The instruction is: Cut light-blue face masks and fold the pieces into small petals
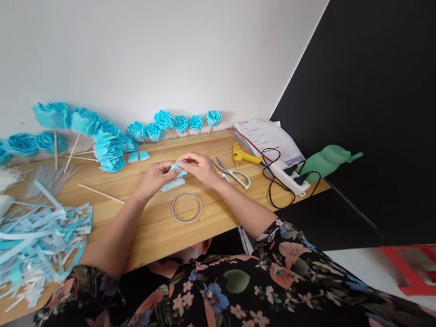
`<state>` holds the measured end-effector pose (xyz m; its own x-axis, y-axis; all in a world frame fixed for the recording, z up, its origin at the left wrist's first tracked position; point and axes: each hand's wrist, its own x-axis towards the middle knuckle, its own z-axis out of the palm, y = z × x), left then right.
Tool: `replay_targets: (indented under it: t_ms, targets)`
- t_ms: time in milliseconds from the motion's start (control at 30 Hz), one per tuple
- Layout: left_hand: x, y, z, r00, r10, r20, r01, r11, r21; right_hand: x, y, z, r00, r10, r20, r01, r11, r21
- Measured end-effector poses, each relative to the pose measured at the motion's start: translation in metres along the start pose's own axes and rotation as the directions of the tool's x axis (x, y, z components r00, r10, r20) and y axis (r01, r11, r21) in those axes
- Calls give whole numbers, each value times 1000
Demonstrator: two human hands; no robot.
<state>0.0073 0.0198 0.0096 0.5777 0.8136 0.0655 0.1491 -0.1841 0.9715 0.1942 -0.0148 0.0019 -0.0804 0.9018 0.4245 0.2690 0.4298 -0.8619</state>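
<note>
Over the middle of the wooden table, my left hand [158, 178] and my right hand [199, 167] pinch a small light-blue paper petal [178, 167] between them. Both hands are closed on it, and their fingertips hide part of its edge. Just below the hands, a few pale blue paper pieces [172, 184] lie on the wood. Nearer to me rests a thin round ring [186, 208], perhaps a roll of tape. Scissors [237, 176] with pale handles lie right of my right hand. A bare wooden stick [102, 194] lies beside my left forearm.
Blue paper flowers [110, 145] on sticks line the wall. Cut paper strips [28, 241] heap at the left. At the right are a yellow glue gun [244, 153], a power strip [291, 177] with black cables, printed sheets [267, 137] and a green object [328, 160].
</note>
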Motion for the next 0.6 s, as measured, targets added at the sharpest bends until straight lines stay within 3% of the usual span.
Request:
replay_targets:
  t_ms: [133, 300, 600]
  targets:
    - [-1, 7, 0, 1000, -5, -9, 4, 992, -128, 0, 2, -2, 989, -149, 21, 151, 981, -123]
    - [-1, 9, 0, 1000, -15, -6, 13, 978, -208, 1, 8, -3, 972, -229, 59, 236, 950, -206]
    - [4, -8, 0, 999, -34, -14, 29, 963, -267, 1, 13, -3, 970, -236, 65, 245, 943, -227]
